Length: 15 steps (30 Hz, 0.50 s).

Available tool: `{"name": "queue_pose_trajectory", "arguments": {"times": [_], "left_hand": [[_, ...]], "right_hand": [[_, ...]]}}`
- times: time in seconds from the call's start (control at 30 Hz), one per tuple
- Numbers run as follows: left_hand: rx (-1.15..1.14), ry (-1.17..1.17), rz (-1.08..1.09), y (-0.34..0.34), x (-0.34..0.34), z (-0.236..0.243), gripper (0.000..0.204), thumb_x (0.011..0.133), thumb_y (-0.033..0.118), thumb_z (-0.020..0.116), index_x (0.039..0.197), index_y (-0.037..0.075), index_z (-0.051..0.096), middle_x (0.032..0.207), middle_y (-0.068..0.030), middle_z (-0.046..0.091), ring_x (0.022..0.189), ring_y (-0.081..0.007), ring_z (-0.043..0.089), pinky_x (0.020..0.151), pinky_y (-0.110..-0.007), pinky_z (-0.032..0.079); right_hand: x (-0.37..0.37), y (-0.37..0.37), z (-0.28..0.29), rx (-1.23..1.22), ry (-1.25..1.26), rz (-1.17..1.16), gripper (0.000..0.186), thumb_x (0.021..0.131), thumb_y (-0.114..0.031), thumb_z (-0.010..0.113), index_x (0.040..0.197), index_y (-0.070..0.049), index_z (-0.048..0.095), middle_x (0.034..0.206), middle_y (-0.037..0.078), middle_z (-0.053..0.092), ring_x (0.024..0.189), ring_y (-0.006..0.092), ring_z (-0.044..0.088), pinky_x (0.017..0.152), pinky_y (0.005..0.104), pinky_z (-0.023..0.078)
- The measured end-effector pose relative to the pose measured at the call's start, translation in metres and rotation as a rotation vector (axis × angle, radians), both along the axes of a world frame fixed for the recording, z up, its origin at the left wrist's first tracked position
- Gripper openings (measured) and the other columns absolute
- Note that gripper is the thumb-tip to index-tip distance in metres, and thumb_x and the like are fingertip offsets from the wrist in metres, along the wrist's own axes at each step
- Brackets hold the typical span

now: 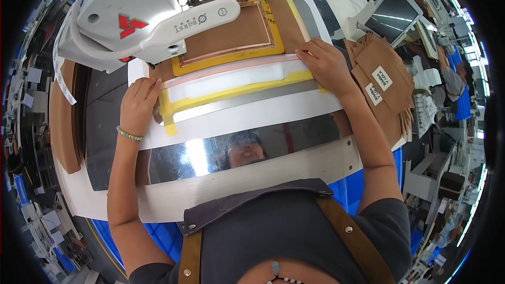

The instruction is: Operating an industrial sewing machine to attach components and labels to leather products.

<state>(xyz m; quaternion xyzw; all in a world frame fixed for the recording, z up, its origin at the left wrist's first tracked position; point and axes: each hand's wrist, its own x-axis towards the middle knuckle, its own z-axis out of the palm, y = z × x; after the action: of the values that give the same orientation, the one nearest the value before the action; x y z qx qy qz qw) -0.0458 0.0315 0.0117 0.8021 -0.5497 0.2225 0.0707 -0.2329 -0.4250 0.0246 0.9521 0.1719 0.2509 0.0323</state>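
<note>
A brown fabric panel [226, 31] lies flat under a yellow-edged frame [229, 59] at the sewing machine head [131, 10]. My left hand [139, 100], with a beaded bracelet on its wrist, has fingers closed at the panel's near left corner. At the near right corner, my right hand [323, 63] also has its fingers pressed together on the panel's edge. Between both hands runs a pinkish strip [231, 71]. Just nearer lies a white template [226, 85] edged with yellow tape. My fingertips partly hide the corners.
Brown fabric pieces with white labels [389, 79] are stacked at the right, below a screen [392, 13]. More brown pieces [66, 121] stand at the left. A shiny metal plate [247, 150] covers the near table. A white control arm [194, 23] juts over the frame.
</note>
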Motion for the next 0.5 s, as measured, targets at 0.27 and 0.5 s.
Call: {"name": "queue_pose_trajectory", "arguments": {"times": [0.27,0.5], "left_hand": [[-0.017,0.016,0.027,-0.002,-0.004,0.002,0.035,0.08,0.003,0.072,0.115,0.001,0.075,0.107,-0.0108,0.07,0.102,-0.0289,0.069,0.086,-0.039,0.058],[0.002,0.024,0.047,-0.002,-0.008,0.003,0.036,0.082,0.002,0.07,0.118,0.002,0.075,0.113,-0.0117,0.071,0.107,-0.03,0.069,0.088,-0.04,0.057]], "right_hand": [[-0.007,0.004,0.001,0.092,0.023,-0.037,0.019,0.085,-0.002,0.073,0.103,-0.002,0.078,0.103,0.007,0.072,0.098,0.0241,0.071,0.079,0.0347,0.061],[-0.016,0.012,-0.001,0.135,0.041,-0.088,0.019,0.087,-0.002,0.07,0.105,0.0,0.076,0.111,0.008,0.073,0.104,0.025,0.07,0.085,0.0368,0.06]]}}
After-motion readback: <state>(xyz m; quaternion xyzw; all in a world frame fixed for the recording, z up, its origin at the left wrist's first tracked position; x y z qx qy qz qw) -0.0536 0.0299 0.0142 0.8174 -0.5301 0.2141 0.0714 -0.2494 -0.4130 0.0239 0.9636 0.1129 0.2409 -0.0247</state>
